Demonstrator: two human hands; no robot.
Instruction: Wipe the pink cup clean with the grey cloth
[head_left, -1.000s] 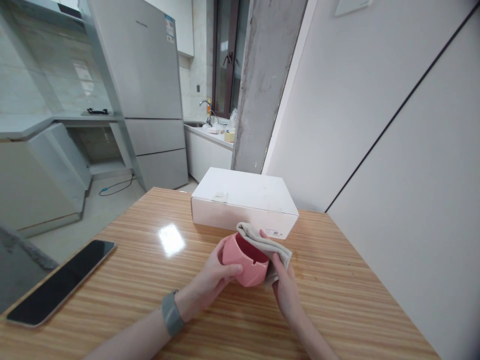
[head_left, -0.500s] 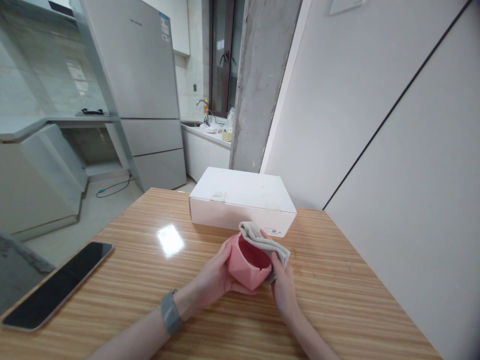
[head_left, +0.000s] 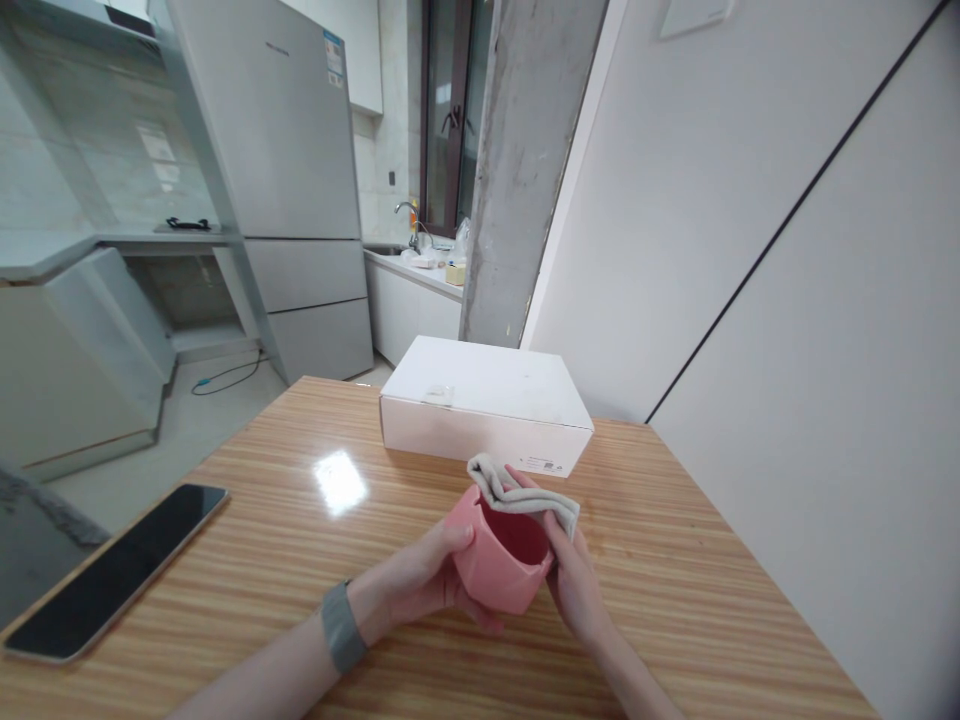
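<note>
Striped light-wood table [head_left: 660,570] bearing a white cardboard box [head_left: 484,385] at the far side and a flat black-screened tablet [head_left: 112,572] at the left; just in front of the box, a tilted pink faceted ceramic cup [head_left: 499,570], gripped around its outer wall by the curved fingers of the left hand [head_left: 416,580], with a folded grey cloth [head_left: 525,497] pinched over its rim by the narrowly closed fingers of the right hand [head_left: 574,585]

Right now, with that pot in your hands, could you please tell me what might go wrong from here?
The smooth pink faceted pot is gripped mainly by the left hand, so it could slip and chip on the hard wooden table. The grey cloth, pinched by the right hand, sits close to the white cardboard box, so a careless move might bump it.
</note>
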